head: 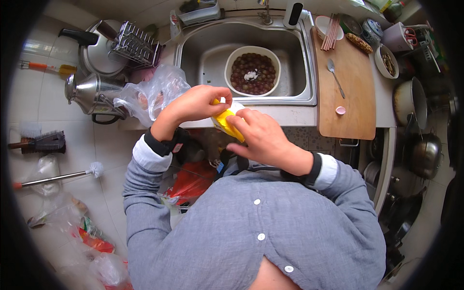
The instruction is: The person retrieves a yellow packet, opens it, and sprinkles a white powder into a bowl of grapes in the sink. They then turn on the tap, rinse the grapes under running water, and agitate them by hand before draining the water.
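A yellow and white plastic packet (pixel 229 123) is held between my two hands, just in front of the sink's near edge. My left hand (pixel 206 103) pinches its upper left end with thumb and forefinger. The fingers of my right hand (pixel 259 136) grip its lower right side. Beyond them, a white bowl (pixel 227 74) stands in the stainless steel sink (pixel 208 59). Dark round grapes (pixel 250 61) fill the bowl, and a small heap of white powder (pixel 251 75) lies on top of them at the middle.
On the right, a wooden cutting board (pixel 346 116) bears a metal spoon (pixel 336 78), a small pink cap (pixel 340 110), chopsticks (pixel 330 32) and a corn cob (pixel 359 42). Left of the sink lie a clear plastic bag (pixel 159 90) and a metal kettle (pixel 90 90). A faucet (pixel 266 16) rises behind.
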{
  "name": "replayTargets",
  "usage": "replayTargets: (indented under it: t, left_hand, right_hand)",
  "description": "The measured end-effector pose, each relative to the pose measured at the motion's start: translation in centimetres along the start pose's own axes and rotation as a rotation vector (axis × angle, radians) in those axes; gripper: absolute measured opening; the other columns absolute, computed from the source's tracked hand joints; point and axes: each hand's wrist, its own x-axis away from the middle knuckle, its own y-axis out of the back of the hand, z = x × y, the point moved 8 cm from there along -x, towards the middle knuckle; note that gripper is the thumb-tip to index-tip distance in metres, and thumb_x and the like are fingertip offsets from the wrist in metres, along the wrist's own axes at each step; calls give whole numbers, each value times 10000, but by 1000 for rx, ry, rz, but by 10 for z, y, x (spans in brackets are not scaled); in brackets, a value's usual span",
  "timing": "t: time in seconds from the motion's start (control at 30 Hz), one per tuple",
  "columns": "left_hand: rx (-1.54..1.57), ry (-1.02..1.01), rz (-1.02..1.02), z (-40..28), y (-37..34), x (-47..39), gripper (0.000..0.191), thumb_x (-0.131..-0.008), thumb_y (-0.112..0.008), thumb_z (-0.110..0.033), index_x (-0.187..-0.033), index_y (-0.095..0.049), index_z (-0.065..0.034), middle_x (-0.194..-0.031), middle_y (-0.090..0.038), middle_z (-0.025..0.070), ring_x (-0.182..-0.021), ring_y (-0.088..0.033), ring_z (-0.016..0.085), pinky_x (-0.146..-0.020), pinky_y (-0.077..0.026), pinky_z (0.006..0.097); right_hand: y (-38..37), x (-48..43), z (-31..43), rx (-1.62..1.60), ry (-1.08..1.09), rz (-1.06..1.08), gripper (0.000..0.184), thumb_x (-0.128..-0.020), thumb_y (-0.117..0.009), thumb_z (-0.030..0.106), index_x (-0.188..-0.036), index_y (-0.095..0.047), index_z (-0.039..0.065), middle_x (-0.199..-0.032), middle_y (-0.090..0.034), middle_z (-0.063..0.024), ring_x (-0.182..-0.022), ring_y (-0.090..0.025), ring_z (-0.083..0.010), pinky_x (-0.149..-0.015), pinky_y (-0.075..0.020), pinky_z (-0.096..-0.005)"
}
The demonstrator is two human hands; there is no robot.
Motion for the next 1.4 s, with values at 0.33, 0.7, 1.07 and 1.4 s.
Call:
replayTargets:
  t: [0.33, 0.7, 1.07, 1.4]
  left_hand:
    - [-259, -382, -171, -39, -3, 22, 140, -731, -715, -87, -854, -649, -92, -852, -628, 49, -840, -595, 269, -748, -486, 392]
    - [-161, -420, -210, -27, -7, 18, 103, -736, -707, -51, -807, -632, -57, -805, -624, 81, -802, -603, 289, -710, -494, 379]
    - [-1, -338, -202, -9, -3, 27, 180, -773, -678, -22, -937, -623, -72, -903, -634, 75, -880, -610, 273, -763, -498, 360]
    - [111, -259, -387, 21, -15, 22, 336, -781, -690, -160, -1055, -502, -112, -925, -654, 137, -886, -631, 367, -696, -498, 430]
  right_hand:
    - [-4, 29, -47, -231, -252, -68, 324, -788, -688, 168, -1065, -575, 44, -942, -605, -125, -845, -606, -273, -726, -497, -369]
    - [96, 248, -325, 583, -1036, -317, 281, -846, -647, 266, -1007, -597, 41, -981, -610, -179, -982, -571, -380, -827, -471, -456]
    - [40, 20, -69, -461, -325, -249, 214, -831, -703, 97, -968, -543, 56, -863, -656, -41, -760, -628, -121, -652, -483, -277]
    - [-9, -44, 9, 49, -60, -52, 401, -726, -716, 21, -1094, -570, 84, -912, -662, -72, -769, -650, -244, -729, -491, -381]
